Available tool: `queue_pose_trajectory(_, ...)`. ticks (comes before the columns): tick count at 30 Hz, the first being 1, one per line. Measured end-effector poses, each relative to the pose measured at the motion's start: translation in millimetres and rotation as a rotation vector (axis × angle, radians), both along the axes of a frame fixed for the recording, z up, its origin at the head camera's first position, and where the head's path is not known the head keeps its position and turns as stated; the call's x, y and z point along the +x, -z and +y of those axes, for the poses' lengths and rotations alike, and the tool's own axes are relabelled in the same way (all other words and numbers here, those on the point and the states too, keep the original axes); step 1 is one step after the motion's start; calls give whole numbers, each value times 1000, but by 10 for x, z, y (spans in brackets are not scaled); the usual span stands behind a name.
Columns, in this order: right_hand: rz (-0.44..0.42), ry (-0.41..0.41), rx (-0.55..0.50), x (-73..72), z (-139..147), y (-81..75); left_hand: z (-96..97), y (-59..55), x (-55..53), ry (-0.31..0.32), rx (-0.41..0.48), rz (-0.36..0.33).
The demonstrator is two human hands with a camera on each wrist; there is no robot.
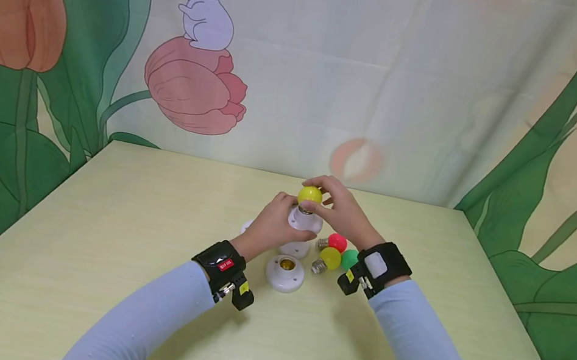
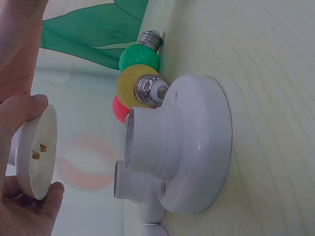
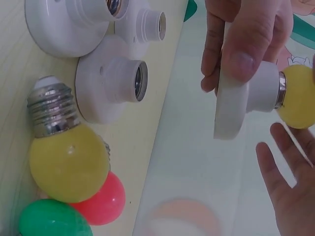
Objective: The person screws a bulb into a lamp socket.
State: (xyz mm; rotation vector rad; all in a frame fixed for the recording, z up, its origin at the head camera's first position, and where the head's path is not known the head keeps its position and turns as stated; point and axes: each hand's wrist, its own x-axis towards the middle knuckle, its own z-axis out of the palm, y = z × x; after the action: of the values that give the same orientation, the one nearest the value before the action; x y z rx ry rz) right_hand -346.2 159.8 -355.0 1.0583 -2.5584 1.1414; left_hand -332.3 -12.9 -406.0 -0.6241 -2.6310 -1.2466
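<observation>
My left hand (image 1: 273,226) grips a white lamp socket (image 1: 310,223) by its round base, holding it above the table. In the left wrist view the hollow underside of this socket (image 2: 43,152) shows two brass-coloured contacts. A yellow light bulb (image 1: 310,194) sits upright in the socket's mouth, with a strip of its metal thread visible. My right hand (image 1: 342,212) holds the bulb's round glass between thumb and fingers. In the right wrist view the bulb (image 3: 298,96) is cut by the frame edge, and several fingers of that hand stand apart from it.
A white socket (image 1: 283,281) stands on the table below my hands, with another (image 1: 294,248) behind it and a third (image 1: 245,226) partly hidden by my left hand. To the right lie a red bulb (image 1: 337,242), a yellow bulb (image 1: 330,258) and a green bulb (image 1: 349,258), close together.
</observation>
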Motion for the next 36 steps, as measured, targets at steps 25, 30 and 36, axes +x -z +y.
queue_pose_trajectory(25,1,85,-15,46,-35,9,10,29,18,-5,9,-9)
queue_pose_trajectory(30,-20,143,-18,19,-34,-3,13,29,21,-16,1,-12)
queue_pose_trajectory(36,-57,96,-23,35,-17,-16,15,21,42,-16,-15,-24)
